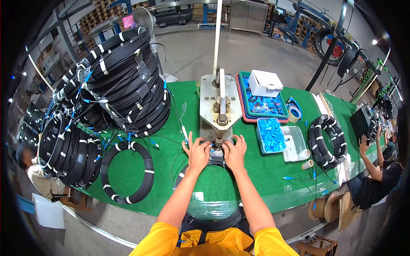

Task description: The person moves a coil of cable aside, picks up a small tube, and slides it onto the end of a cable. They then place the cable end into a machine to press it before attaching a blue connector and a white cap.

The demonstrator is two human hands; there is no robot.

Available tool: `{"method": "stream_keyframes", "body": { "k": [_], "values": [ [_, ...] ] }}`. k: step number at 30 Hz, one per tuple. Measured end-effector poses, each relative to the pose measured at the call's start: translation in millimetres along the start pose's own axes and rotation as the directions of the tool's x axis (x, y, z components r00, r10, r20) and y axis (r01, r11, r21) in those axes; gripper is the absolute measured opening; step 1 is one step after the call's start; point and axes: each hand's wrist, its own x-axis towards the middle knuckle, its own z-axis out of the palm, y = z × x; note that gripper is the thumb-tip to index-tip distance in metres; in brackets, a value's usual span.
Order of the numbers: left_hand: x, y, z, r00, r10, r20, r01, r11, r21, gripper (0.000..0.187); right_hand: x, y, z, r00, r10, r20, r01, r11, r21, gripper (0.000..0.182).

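A metal hand press [209, 87] stands on the green table mat. Directly under its ram, my left hand [198, 154] and my right hand [234, 154] face each other with bent fingers. A small blue connector [211, 145] shows at the left fingertips, which pinch it. What the right fingertips pinch is hidden at the base of the press. A coil of black cable [216, 161] lies between my hands and runs back towards me over the table's near edge. Its lower loop [218, 225] rests against my body.
Tall stacks of black cable coils [128, 85] fill the left side, with one flat coil [127, 173] beside them. To the right are a tray of blue parts [262, 106], a blue-filled tub [270, 135], a clear tub [295, 155] and another coil [326, 141]. People sit on both sides.
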Motion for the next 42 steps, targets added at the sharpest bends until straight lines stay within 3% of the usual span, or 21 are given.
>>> {"method": "stream_keyframes", "body": {
  "k": [3,18,20,42],
  "values": [
    [2.3,2.4,2.4,0.999,-0.041,0.030,0.041,0.999,0.015,0.015,-0.4,-1.1,-3.0,1.000,-0.020,-0.015,0.020,1.000,-0.001,0.014],
    [0.5,-1.7,4.6,0.999,0.029,-0.030,-0.029,1.000,-0.009,0.016,0.6,-1.0,-0.1,0.999,-0.019,-0.049,0.018,1.000,-0.010,0.014],
    [2.6,-5.2,6.9,0.998,-0.003,0.064,0.012,0.989,-0.146,0.016,1.0,-0.4,-1.5,0.999,-0.005,-0.050,0.005,1.000,-0.004,0.014],
    [6.1,-3.9,7.8,1.000,0.011,-0.003,-0.012,0.992,-0.127,0.018,4.8,-4.5,0.7,0.998,0.048,-0.042,-0.050,0.998,-0.043,0.016]
  ]
}}
